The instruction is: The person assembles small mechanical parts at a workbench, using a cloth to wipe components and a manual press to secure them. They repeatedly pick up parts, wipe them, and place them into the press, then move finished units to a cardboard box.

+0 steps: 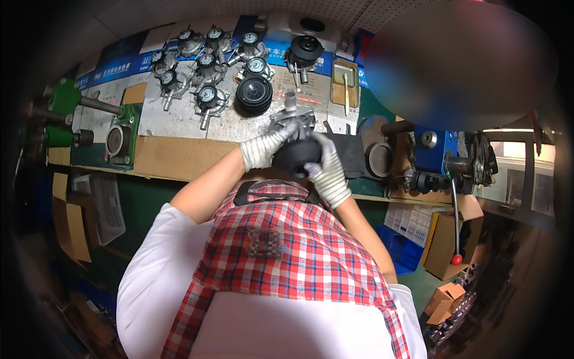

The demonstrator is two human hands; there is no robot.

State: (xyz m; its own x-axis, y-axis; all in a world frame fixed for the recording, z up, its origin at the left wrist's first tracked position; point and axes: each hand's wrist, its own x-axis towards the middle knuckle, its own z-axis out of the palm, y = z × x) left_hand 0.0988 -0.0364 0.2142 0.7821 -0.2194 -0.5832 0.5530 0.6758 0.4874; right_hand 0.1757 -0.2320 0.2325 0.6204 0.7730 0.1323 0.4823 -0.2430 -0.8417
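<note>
Both my hands, in striped gloves, are closed on one water pump at the bench's front edge. Its silvery metal body has a pipe stub pointing up, and its black pulley faces me. My left hand grips the metal body at its left side. My right hand is wrapped round the pulley's right side, fingertips on its rim. Just behind the pump stands a stack of black pulleys. Farther back, a pump with a black pulley fitted stands upright.
Several metal pump bodies stand on the cardboard-covered bench. A shallow tray holds a brush-like tool. A green press is at the left. At the right are a blue lever press, its red-knobbed lever and an open carton.
</note>
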